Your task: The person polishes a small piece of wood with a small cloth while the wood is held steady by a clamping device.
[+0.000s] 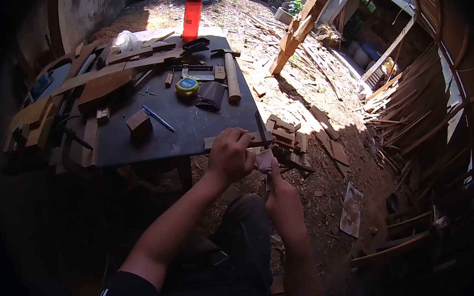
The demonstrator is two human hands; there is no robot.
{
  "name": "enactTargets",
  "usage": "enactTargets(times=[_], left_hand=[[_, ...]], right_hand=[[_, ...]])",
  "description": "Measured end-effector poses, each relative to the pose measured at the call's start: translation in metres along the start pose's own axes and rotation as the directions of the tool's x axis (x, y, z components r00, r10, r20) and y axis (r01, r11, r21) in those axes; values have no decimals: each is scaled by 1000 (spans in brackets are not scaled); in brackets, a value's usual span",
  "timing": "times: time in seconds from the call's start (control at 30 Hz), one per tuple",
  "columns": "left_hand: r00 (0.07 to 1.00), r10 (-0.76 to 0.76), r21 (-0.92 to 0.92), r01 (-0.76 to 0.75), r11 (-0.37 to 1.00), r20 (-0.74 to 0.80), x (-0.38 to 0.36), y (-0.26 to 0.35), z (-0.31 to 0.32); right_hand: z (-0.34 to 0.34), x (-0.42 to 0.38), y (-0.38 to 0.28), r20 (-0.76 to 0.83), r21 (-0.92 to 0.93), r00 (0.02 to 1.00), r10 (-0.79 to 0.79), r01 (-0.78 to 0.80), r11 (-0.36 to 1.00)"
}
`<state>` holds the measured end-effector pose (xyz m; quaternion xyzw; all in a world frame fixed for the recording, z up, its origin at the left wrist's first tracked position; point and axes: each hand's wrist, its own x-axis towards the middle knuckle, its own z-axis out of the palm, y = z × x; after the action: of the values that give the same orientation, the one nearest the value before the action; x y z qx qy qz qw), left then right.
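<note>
My left hand (230,155) is closed over a small strip of wood (211,142) at the table's near right edge, pressing it down. My right hand (286,205) is closed, thumb up, around a narrow dark tool (261,129) that looks like a file. Around its grip end sits a pale pinkish wrap (264,160). The dark blade points away from me and crosses the right end of the wood strip. Whether it touches the wood cannot be made out.
On the dark table (189,131) lie a blue pen (158,118), a wooden block (139,124), a yellow tape measure (187,87), a hammer (232,78) and several boards. A red bottle (192,18) stands at the back. Wood scraps (286,137) are stacked beyond my hands.
</note>
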<state>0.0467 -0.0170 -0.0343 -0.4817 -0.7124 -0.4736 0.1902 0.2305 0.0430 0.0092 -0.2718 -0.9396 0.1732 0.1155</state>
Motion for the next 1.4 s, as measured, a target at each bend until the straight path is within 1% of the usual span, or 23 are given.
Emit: enactTargets(times=[0.1, 0.2, 0.23, 0.3, 0.33, 0.37, 0.43, 0.53, 0.63, 0.73, 0.8, 0.83, 0.93, 0.97, 1.07, 1.1, 1.17, 1.27, 1.3, 1.4], left_hand=[[999, 17, 4, -17, 1000, 44, 1, 1, -4], [995, 18, -16, -16, 1000, 99, 4, 3, -11], [995, 38, -19, -36, 999, 93, 5, 2, -13], [995, 66, -17, -65, 998, 74, 4, 2, -12], [997, 43, -11, -43, 999, 56, 5, 1, -13], [998, 24, -12, -23, 1000, 50, 4, 2, -11], [998, -4, -6, 4, 1000, 68, 2, 6, -7], [998, -1, -15, 2, 1000, 60, 2, 8, -6], [998, 37, -18, -36, 999, 58, 0, 2, -5], [997, 71, -31, -71, 997, 0, 2, -5, -3], [996, 90, -43, -91, 995, -18, -3, -5, 0], [993, 110, -32, -111, 993, -32, -3, -6, 1], [995, 96, -44, -95, 994, 8, -3, -4, -2], [994, 106, -47, -106, 993, 4, -1, -1, -6], [994, 106, -39, -105, 994, 19, -1, -3, -7], [995, 94, -41, -93, 995, 31, -2, -6, -6], [995, 96, -23, -96, 995, -17, 0, -8, -5], [994, 103, -41, -104, 994, -30, -4, -3, -4], [992, 118, -39, -119, 992, -33, -4, -5, -3], [992, 123, -44, -124, 991, -6, -4, -6, -3]], right_hand=[[9, 34, 3, -14, -15, 999, -38, 38, 999], [20, 5, 5, -49, -88, 998, -36, 32, 996], [8, -12, -3, 10, -60, 999, 33, -33, 998], [6, -40, 4, 19, -36, 999, 35, -35, 999], [4, -42, 5, 28, -23, 999, 45, -44, 999], [4, -33, 5, 38, -37, 999, 23, -22, 999], [-1, -8, 0, 50, -57, 998, 28, -25, 998], [19, 34, 12, -2, 1, 1000, -31, 31, 1000], [11, 2, 5, 14, -10, 1000, 17, -17, 1000], [-1, -42, 2, 45, 48, 995, 86, -89, 995], [2, -29, 2, 23, 40, 999, 44, -45, 998], [5, -23, 3, 9, 40, 999, 47, -47, 998], [12, 23, 5, -1, 0, 1000, -27, 27, 1000], [14, 22, 5, 1, -6, 1000, -15, 15, 1000], [10, -19, 2, 51, 32, 997, 52, -54, 998], [14, -33, 7, 33, 64, 999, 38, -40, 997], [18, -56, 21, 15, 125, 1000, 24, -26, 992], [3, -14, 1, 112, 19, 987, 118, -121, 993], [14, 4, 6, 28, -11, 999, 44, -44, 999], [23, 18, 1, -1, -76, 999, 49, -49, 996]])
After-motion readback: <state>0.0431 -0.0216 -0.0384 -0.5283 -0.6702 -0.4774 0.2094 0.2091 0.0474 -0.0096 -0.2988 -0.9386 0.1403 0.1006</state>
